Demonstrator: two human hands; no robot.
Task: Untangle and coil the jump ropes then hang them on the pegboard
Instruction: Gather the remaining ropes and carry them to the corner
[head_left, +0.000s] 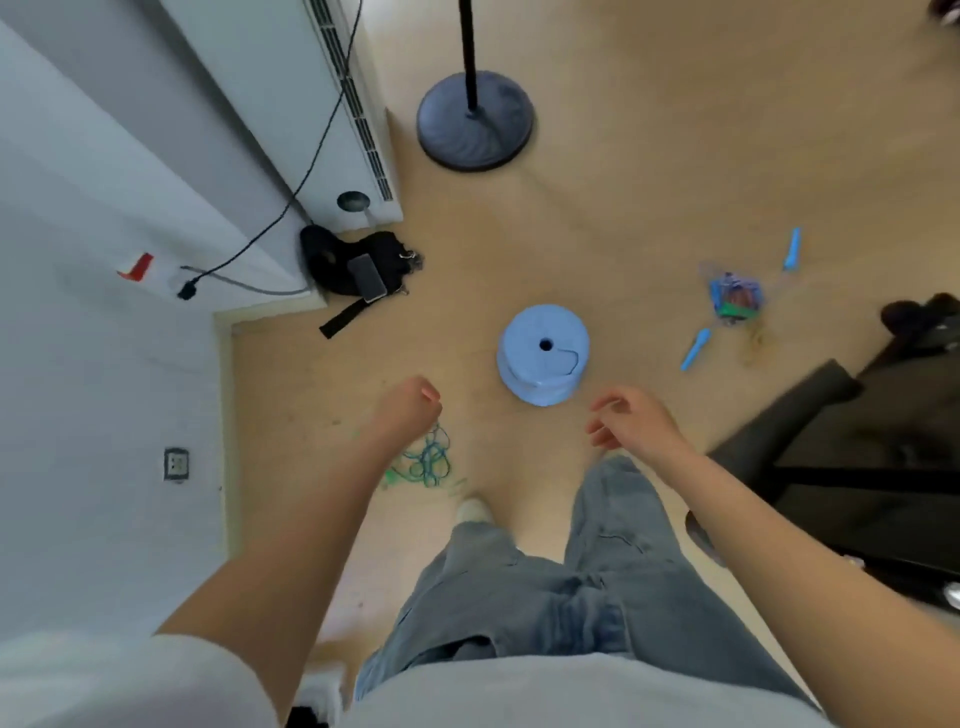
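Head cam is looking straight down at a tan wood-look floor (649, 182), with a white wall (78, 364) and a floor-standing AC unit (291, 104) running along the left, a black round stand base (474, 122) sitting up top and a light blue stool (543, 353) sitting mid-floor. Left hand (405, 405) is curling into a loose fist right above a blue-green tangle of jump rope (426, 460) lying by the person's shoe, though I honestly can't tell if it's pinching a strand, while the right hand (631, 418) is hanging relaxed with fingers loosely curled, holding nothing. Another jump rope with 2 light blue handles (735, 299) is lying bundled well off to the right, near some black furniture (857, 467).
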